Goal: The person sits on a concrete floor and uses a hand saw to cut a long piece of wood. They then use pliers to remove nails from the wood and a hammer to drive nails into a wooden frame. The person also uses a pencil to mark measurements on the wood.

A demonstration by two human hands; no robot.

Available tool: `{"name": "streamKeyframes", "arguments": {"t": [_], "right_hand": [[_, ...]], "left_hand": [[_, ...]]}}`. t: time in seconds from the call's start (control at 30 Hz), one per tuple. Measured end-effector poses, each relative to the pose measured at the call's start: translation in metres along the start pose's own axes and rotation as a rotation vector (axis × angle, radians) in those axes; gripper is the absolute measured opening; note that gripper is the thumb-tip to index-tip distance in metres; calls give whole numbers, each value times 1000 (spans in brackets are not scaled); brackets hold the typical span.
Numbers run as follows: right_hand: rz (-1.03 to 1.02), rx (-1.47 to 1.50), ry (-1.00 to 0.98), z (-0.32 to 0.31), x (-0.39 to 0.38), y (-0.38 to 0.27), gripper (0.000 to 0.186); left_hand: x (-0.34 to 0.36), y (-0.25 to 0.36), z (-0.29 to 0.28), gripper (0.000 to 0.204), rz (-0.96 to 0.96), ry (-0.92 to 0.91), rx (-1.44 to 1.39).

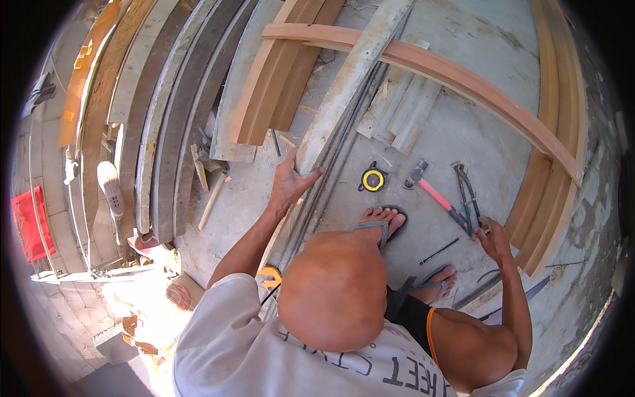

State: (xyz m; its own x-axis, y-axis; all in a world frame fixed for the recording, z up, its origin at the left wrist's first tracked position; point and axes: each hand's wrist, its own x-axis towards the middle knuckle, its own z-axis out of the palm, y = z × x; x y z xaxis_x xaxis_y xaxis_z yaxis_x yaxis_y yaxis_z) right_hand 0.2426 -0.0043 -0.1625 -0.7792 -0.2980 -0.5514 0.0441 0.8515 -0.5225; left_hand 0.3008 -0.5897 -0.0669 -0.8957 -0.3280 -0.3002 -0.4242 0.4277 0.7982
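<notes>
Weathered plank [345, 86] between thumb and clasping fingers of left hand [290, 182], pincers [460, 173] by right hand [495, 242], grip unclear

The left hand [288, 185] holds the near end of a weathered board [350, 83], which crosses a pinkish timber [479, 86]. The right hand [495, 242] is at the handles of the pincers [471, 198] — its grip is not clear. Next to the pincers lies a hammer [434, 194] — and farther left, a yellow-and-black tape measure [373, 180].

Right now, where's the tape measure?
In the head view, the tape measure lies right of centre on the floor, left of the hammer, above a sandaled foot.
</notes>
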Motion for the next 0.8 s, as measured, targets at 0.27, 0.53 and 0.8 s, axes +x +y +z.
{"name": "streamKeyframes", "arguments": {"t": [0.27, 0.53, 0.8], "right_hand": [[77, 13, -48, 0, -3, 5, 47], [88, -74, -35, -7, -2, -10, 49], [76, -86, -80, -16, 5, -23, 46]], "left_hand": [[-3, 14, 3, 59, -8, 25, -34], [-26, 7, 14, 52, 82, 107, -45], [-13, 45, 28, 52, 166, 45, 104]]}}
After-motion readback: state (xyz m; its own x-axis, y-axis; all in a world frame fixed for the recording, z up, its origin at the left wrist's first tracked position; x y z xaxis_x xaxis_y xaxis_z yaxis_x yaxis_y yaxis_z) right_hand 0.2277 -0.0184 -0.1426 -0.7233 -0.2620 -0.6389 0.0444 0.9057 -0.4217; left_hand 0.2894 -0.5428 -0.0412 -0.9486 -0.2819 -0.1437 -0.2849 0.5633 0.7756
